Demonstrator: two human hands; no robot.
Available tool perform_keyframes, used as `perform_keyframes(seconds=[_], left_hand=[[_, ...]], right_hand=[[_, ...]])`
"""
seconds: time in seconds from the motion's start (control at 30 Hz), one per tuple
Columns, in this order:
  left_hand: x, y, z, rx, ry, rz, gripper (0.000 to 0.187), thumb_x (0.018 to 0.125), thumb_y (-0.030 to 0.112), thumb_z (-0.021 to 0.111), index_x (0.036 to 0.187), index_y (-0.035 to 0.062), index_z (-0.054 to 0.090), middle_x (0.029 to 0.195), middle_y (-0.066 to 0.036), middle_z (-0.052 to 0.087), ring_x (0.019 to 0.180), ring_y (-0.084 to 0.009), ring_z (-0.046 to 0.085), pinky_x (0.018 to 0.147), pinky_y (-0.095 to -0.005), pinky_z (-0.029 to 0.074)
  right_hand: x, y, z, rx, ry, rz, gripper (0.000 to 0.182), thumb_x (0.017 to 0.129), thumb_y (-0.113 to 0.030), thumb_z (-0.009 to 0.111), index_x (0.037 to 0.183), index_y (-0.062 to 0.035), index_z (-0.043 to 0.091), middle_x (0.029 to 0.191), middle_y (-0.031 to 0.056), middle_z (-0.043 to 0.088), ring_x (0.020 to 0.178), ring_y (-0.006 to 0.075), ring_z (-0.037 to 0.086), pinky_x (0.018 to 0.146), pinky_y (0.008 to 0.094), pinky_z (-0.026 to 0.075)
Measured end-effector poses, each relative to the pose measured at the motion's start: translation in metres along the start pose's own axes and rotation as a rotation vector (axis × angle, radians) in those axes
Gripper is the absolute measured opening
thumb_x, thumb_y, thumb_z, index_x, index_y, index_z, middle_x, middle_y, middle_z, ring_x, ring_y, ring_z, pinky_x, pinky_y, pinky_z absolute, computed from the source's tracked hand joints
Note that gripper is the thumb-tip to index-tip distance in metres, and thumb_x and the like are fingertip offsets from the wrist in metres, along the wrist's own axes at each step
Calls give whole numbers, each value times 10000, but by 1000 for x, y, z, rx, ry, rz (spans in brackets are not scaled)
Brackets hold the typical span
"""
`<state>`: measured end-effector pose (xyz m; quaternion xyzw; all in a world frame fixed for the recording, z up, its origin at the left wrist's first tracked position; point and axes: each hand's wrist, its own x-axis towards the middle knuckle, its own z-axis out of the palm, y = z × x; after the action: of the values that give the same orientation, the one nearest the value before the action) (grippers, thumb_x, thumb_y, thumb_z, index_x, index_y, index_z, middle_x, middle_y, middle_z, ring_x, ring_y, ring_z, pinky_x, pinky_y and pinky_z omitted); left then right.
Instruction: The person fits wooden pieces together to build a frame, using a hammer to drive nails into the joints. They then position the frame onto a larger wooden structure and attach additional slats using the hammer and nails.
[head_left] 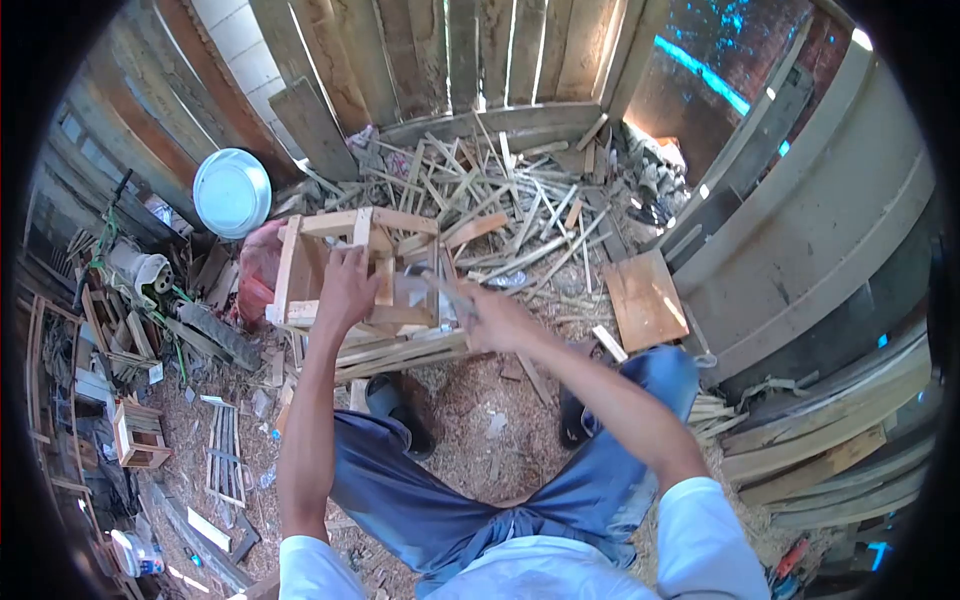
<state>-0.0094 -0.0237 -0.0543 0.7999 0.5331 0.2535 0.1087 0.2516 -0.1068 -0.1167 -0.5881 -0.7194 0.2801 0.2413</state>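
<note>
In front of my knees a box-like wooden frame of pale slats rests on a stack of long wooden strips. My left hand reaches over its near side, fingers closed around a short slat at the top. Just right of the frame, my right hand is wrapped around the handle of a hammer. Motion blurs the hammer, and its grey head overlaps the frame's right side in this view.
Loose wood offcuts lie heaped along the back plank wall. A white basin and a red plastic bag are left of the frame. A square board lies to the right. A small wooden frame stands at the left.
</note>
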Motion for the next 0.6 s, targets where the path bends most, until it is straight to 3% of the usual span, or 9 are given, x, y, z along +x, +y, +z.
perform_keyframes(seconds=[0.1,0.17,0.2,0.27,0.33,0.4,0.5,0.53,0.6], left_hand=[[-8,14,2,96,66,13,464,808,160,679,1213,-27,552,1197,-250,509,1092,-426,507,958,-470,436],[-11,36,-4,135,174,85,374,829,94,649,1179,-11,568,1175,-231,525,1071,-413,525,949,-460,435],[-12,49,-6,129,166,87,374,829,94,649,1179,-11,568,1175,-231,525,1071,-413,525,949,-460,435],[-16,74,-5,-184,65,201,304,849,63,624,1137,-19,574,1150,-217,546,1075,-402,537,942,-445,435],[-22,102,7,-267,-105,251,246,854,49,619,1092,-8,591,1041,-208,602,1006,-384,585,883,-430,470],[-30,127,30,-346,-375,282,215,859,64,615,1064,-1,606,991,-205,625,927,-386,620,820,-441,495],[-33,152,78,-334,-655,370,197,873,101,603,1043,2,615,961,-200,639,883,-389,638,775,-462,504],[-30,158,99,-296,-776,420,198,881,122,596,1036,1,616,948,-199,643,876,-391,642,761,-474,504],[-22,160,158,-338,-782,416,191,876,104,602,1033,-4,621,913,-189,646,834,-362,649,727,-435,509]], right_hand=[[-21,6,-52,94,-112,266,245,900,-134,589,1069,38,547,840,148,675,738,222,680,685,398,534],[-43,30,-81,141,39,176,237,921,-177,581,1034,31,558,831,147,678,687,205,665,665,367,523],[-54,35,-100,137,45,291,253,919,-195,595,1033,29,564,817,145,678,679,201,658,656,361,516],[-68,42,-135,162,35,469,280,907,-234,622,1003,26,583,783,142,677,674,196,651,636,357,503],[-71,69,-155,190,17,542,292,899,-254,635,976,25,597,765,141,676,677,196,650,627,359,498],[-68,114,-166,138,-119,776,382,825,-262,697,1019,58,620,824,243,670,722,350,677,693,445,524],[-74,199,-164,-257,-117,526,348,813,-277,700,938,46,660,845,264,675,766,381,680,715,469,526],[-74,211,-167,-252,-116,542,348,813,-277,700,938,46,660,845,264,675,766,381,680,715,469,526],[-75,233,-170,-262,-138,538,359,812,-305,686,902,42,682,868,278,674,824,408,673,749,484,521]])
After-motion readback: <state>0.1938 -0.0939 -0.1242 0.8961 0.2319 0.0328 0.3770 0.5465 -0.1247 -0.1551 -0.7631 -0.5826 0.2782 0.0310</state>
